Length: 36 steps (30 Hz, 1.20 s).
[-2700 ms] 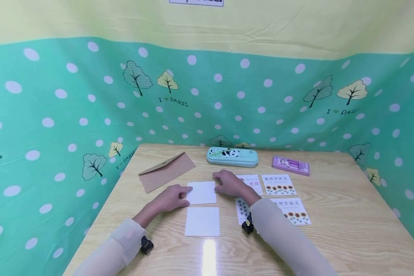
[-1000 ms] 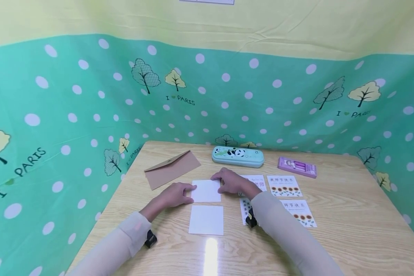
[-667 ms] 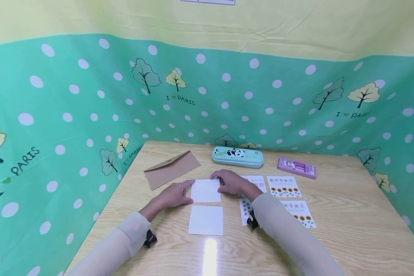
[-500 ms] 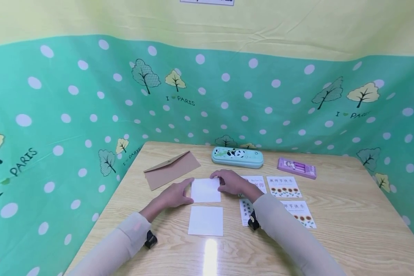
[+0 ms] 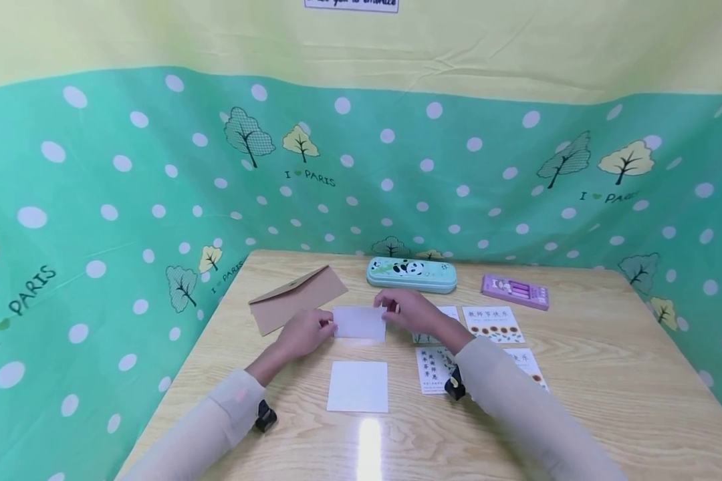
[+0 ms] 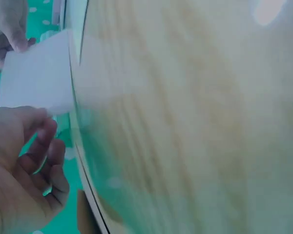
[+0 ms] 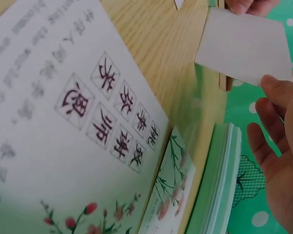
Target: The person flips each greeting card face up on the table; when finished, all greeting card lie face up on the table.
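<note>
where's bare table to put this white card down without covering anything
Bare wood lies along the right side of the table, right of the sunflower cards, and along the near edge below the white square. The middle is crowded: envelope, pencil case, both hands holding the white card.

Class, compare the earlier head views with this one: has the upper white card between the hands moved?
Yes. The upper white card has risen off the table, held at its ends by both hands, opening a wider gap above the lower white card.
</note>
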Tool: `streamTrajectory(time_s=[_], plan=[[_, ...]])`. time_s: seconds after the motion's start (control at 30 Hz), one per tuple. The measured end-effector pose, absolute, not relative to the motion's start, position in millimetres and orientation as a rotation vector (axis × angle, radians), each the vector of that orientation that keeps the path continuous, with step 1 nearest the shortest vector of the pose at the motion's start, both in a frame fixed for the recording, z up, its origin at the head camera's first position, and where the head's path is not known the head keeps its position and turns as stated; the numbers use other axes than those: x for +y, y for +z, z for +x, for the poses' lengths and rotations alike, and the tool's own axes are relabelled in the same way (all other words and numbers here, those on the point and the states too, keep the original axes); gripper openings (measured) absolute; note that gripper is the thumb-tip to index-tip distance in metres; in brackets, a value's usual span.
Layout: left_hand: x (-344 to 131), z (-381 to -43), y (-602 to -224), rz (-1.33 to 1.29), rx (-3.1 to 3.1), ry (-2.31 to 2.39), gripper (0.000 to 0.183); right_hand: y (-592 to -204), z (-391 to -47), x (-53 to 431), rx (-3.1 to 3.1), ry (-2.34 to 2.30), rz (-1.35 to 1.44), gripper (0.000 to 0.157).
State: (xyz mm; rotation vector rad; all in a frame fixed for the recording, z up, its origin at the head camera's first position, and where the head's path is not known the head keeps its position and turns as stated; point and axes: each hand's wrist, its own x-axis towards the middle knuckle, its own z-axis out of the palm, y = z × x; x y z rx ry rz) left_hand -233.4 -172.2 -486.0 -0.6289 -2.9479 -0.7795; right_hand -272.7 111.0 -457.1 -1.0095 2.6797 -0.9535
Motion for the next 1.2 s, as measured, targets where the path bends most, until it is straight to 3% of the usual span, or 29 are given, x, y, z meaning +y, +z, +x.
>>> streamTrajectory(time_s=[0.13,0.3,0.57,0.8,1.03,1.2], plan=[[-170,-238,-482,-0.597,-2.897,-0.903,0.017,-456,-270,116,2.688,-0.973,-1.074,0.007],[-168,-243,-480,-0.606,-2.949,-1.059,0.024,-460,-269,125,2.688,-0.911,-1.063,0.006],[-172,-252,-482,-0.503,-3.037,-1.427,0.029,-466,-266,138,2.634,-0.89,-1.046,0.019],[-157,-259,-485,-0.689,-3.099,-1.077,0.039,-469,-266,142,2.66,-0.772,-1.004,0.022],[-138,-264,-486,-0.782,-3.129,-0.817,0.043,-474,-268,140,2.642,-0.671,-0.911,0.043],[-131,-264,-484,-0.782,-3.181,-0.745,0.043,-475,-267,137,2.642,-0.562,-0.876,0.046]])
